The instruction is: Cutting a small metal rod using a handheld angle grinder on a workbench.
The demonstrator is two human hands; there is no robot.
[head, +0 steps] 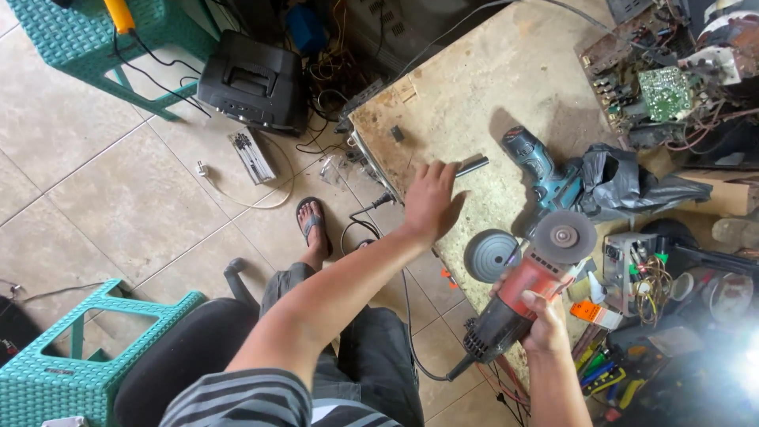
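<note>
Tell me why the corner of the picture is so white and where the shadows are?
Head view: strong glare washes out the lower right corner, hiding the tools there; the left hand is slightly blurred above the workbench; the blue drill casts a dark shadow on the bench; the right hand holding the red angle grinder looks sharp.

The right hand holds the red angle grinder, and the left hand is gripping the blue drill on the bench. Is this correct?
Not quite. The head view shows the left hand open above the metal rod, not gripping the blue drill, which lies untouched. The right hand does hold the red angle grinder.
</note>
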